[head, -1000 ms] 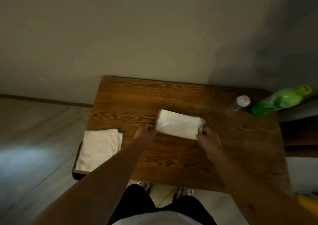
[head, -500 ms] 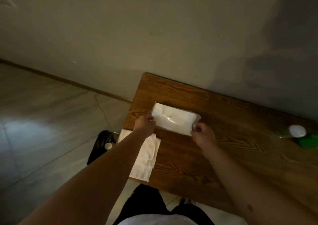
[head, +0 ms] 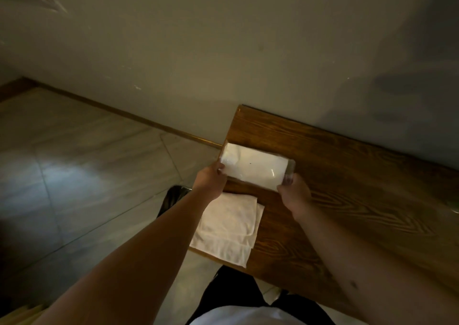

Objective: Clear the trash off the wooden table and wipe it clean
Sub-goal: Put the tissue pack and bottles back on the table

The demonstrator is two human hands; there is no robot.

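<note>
i have one white tissue pack (head: pixel 255 169) pinched at its two short ends, left hand (head: pixel 210 179) and right hand (head: pixel 293 193) each with its grip closed on the clear wrapper. it sits at the left edge of the wooden tabletop (head: pixel 347 190); whether it is lifted or touching i cannot tell. it looks light, soft and a bit slippery in its film, so the ends are the place to hold. one folded white cloth (head: pixel 228 227) lies just beside it, and one dark bin (head: pixel 173 196) stands below on the floor.
</note>
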